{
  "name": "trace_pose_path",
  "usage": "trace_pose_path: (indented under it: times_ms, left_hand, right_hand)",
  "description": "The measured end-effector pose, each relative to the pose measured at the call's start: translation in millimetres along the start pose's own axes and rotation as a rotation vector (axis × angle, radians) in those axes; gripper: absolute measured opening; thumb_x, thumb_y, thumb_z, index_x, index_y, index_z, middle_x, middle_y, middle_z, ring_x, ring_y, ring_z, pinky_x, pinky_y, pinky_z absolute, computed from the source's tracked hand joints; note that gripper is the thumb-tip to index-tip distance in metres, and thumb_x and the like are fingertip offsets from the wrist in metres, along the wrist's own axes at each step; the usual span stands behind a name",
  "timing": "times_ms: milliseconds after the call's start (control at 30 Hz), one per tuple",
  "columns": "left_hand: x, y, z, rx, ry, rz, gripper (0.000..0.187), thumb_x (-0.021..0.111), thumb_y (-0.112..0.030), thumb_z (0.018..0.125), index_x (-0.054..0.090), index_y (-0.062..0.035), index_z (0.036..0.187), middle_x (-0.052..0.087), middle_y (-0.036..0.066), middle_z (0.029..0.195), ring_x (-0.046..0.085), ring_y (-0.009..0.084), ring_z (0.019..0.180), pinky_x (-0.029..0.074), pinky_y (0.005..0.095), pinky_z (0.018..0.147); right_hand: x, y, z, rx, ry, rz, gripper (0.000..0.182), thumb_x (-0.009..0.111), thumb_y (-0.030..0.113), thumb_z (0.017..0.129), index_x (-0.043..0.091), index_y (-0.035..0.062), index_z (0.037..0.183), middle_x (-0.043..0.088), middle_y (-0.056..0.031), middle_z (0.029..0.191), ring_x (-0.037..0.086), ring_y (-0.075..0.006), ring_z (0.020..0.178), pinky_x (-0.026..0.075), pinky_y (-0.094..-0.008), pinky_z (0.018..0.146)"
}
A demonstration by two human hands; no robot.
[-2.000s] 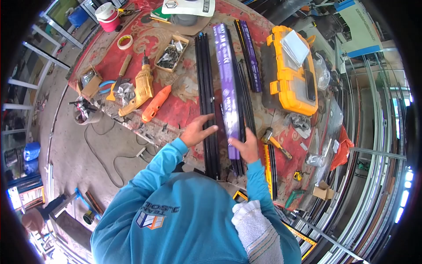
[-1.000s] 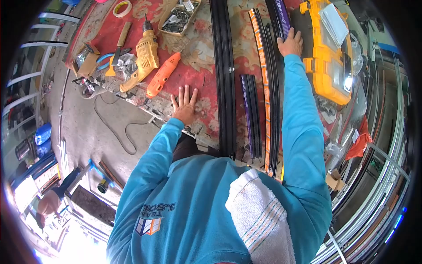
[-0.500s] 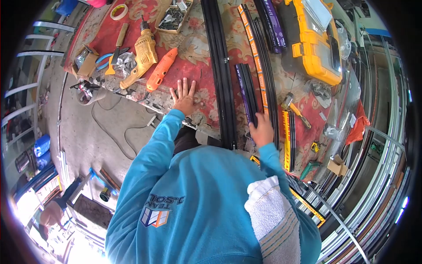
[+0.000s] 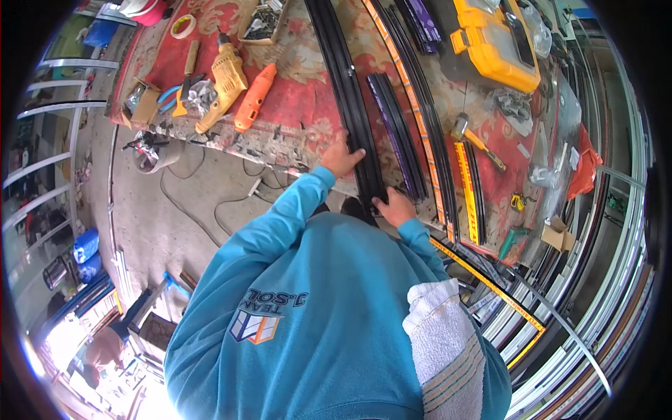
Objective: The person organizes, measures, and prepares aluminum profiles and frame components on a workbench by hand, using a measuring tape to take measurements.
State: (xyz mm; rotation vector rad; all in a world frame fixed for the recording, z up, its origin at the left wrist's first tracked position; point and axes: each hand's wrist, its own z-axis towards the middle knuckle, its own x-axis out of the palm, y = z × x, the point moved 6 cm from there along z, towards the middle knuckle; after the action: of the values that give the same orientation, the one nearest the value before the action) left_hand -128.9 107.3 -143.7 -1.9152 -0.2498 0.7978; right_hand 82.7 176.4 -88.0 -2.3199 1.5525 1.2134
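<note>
A long black metal profile (image 4: 348, 98) lies lengthwise on the carpeted table and reaches its near edge. My left hand (image 4: 341, 157) grips the profile's left side, with the thumb over its top. Near the profile's close end, my right hand (image 4: 394, 207) holds its right side between thumb and fingers. Just right of it lies a shorter black piece with a purple strip (image 4: 392, 129). Beyond that runs a long black profile with an orange and white strip (image 4: 414, 98). A short piece with yellow tape (image 4: 467, 182) rests further right.
On the left are a yellow drill (image 4: 227, 80), an orange rotary tool (image 4: 256, 96) and a box of screws (image 4: 262, 21). A yellow case (image 4: 493, 45), a hammer (image 4: 478, 142) and a tape measure (image 4: 518, 202) lie right. Profiles on racks (image 4: 595, 280) stand beyond the table.
My left hand has left the tabletop and taken hold of the long black profile. My right hand has moved from the purple-strip piece to the profile's near end. The view has shifted.
</note>
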Motion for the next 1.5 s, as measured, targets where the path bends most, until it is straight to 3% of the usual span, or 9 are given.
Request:
trace_pose_path:
  times_ms: [367, 500, 767, 833, 1000, 1100, 1167, 1200, 1500]
  left_hand:
    - [8.9, -7.0, -15.6, 0.091, -0.123, 0.032, 0.086, 0.080, -0.027, 0.081, 0.034, 0.0008, 0.148, 0.055, 0.021, 0.132, 0.059, 0.0272, 0.115, 0.050, 0.0383, 0.096]
    - [22.1, -24.4, -46.1, -0.141, -0.158, -0.763, 0.076, 0.078, -0.018, 0.084, 0.035, -0.0040, 0.146, 0.052, 0.017, 0.136, 0.063, 0.0235, 0.109, 0.054, 0.0377, 0.090]
    - [29.9, -42.9, -66.4, -0.263, -0.023, -0.858, 0.035, 0.079, -0.014, 0.083, 0.061, -0.0011, 0.111, 0.070, 0.008, 0.094, 0.069, 0.0187, 0.078, 0.060, 0.0360, 0.070]
    - [26.5, -55.1, -69.9, -0.244, -0.009, -0.854, 0.033, 0.078, -0.014, 0.084, 0.061, -0.0015, 0.110, 0.070, 0.008, 0.094, 0.069, 0.0180, 0.079, 0.060, 0.0360, 0.070]
    - [32.1, -63.4, -77.7, -0.271, 0.048, -0.911, 0.041, 0.080, -0.017, 0.081, 0.062, 0.0022, 0.112, 0.070, 0.010, 0.097, 0.068, 0.0193, 0.083, 0.058, 0.0363, 0.077]
    - [21.8, -67.2, -85.3, -0.272, 0.037, -0.873, 0.038, 0.079, -0.018, 0.081, 0.063, 0.0018, 0.109, 0.069, 0.008, 0.094, 0.067, 0.0174, 0.080, 0.056, 0.0351, 0.071]
    - [7.0, -63.4, -90.9, -0.337, -0.024, -0.821, 0.035, 0.077, -0.018, 0.081, 0.063, 0.0013, 0.107, 0.068, 0.007, 0.090, 0.066, 0.0153, 0.073, 0.055, 0.0323, 0.063]
    - [-0.8, -55.5, -91.1, -0.330, -0.030, -0.828, 0.033, 0.072, -0.011, 0.083, 0.056, -0.0008, 0.110, 0.067, 0.006, 0.090, 0.067, 0.0160, 0.071, 0.057, 0.0309, 0.060]
    - [-100.1, -95.1, -173.4, -0.312, -0.092, -0.565, 0.037, 0.070, -0.012, 0.077, 0.055, 0.0011, 0.109, 0.060, 0.004, 0.078, 0.056, 0.0120, 0.058, 0.046, 0.0268, 0.050]
  right_hand:
    - [-1.6, -19.1, 13.2, -0.255, -0.027, 0.147, 0.053, 0.079, 0.031, 0.073, 0.063, -0.0046, 0.108, 0.069, -0.0249, 0.100, 0.066, -0.0400, 0.098, 0.051, -0.0455, 0.085]
    - [-19.1, -12.5, 4.7, -0.334, -0.034, 0.261, 0.049, 0.078, 0.031, 0.074, 0.064, -0.0045, 0.105, 0.070, -0.0236, 0.098, 0.068, -0.0378, 0.094, 0.051, -0.0437, 0.081]
    - [-14.4, -7.2, -0.6, -0.632, 0.036, 0.546, 0.059, 0.075, 0.050, 0.083, 0.061, -0.0036, 0.103, 0.067, -0.0166, 0.090, 0.064, -0.0250, 0.082, 0.050, -0.0393, 0.073]
    - [-5.6, -18.5, -0.7, -0.349, 0.253, 0.856, 0.053, 0.070, 0.047, 0.089, 0.060, -0.0012, 0.109, 0.065, -0.0098, 0.096, 0.061, -0.0179, 0.083, 0.050, -0.0333, 0.070]
    - [-6.1, -26.6, 0.8, -0.412, 0.307, 0.998, 0.045, 0.065, 0.041, 0.094, 0.060, 0.0025, 0.117, 0.063, -0.0028, 0.101, 0.058, -0.0111, 0.083, 0.050, -0.0278, 0.066]
    - [-4.1, -30.9, 10.5, -0.430, 0.295, 1.021, 0.050, 0.068, 0.041, 0.091, 0.059, 0.0003, 0.118, 0.065, -0.0067, 0.095, 0.061, -0.0127, 0.082, 0.050, -0.0304, 0.064]
    - [4.9, -42.6, 27.6, -0.341, 0.157, 0.575, 0.052, 0.070, 0.039, 0.088, 0.059, -0.0020, 0.117, 0.068, -0.0173, 0.094, 0.067, -0.0259, 0.082, 0.052, -0.0399, 0.068]
    - [1.9, -42.3, 25.8, -0.518, -0.280, 0.472, 0.053, 0.068, 0.037, 0.087, 0.056, -0.0034, 0.119, 0.067, -0.0275, 0.097, 0.066, -0.0413, 0.088, 0.051, -0.0500, 0.075]
    - [-11.8, -14.2, 16.8, -0.406, -0.255, 0.023, 0.083, 0.069, 0.036, 0.080, 0.033, -0.0030, 0.144, 0.068, -0.0285, 0.095, 0.067, -0.0466, 0.084, 0.053, -0.0546, 0.079]
